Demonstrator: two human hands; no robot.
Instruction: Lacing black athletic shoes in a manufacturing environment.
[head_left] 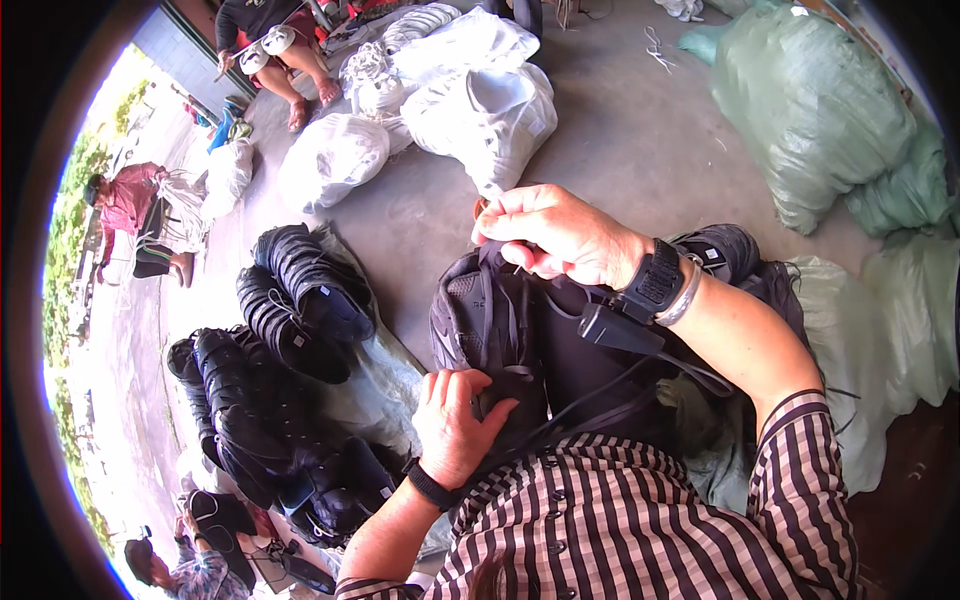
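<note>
A black shoe (462, 325) lies in front of me on dark cloth, its toe pointing away. My left hand (455, 422) is closed on the shoe's near part, thumb and fingers at its edge. Above the far end, my right hand (560, 232) pinches a dark shoelace (488, 262) that rises from the shoe. Something small and reddish-brown shows at those fingertips, too small to name. A small black box (618, 330) with a cable hangs beneath my right wrist.
Rows of black shoes (245, 400) lie on a pale sheet to my left. White bags (480, 115) stand ahead, and big green sacks (815, 115) at the right. One person (275, 45) sits at the back; two more people (140, 215) (195, 570) are at the left.
</note>
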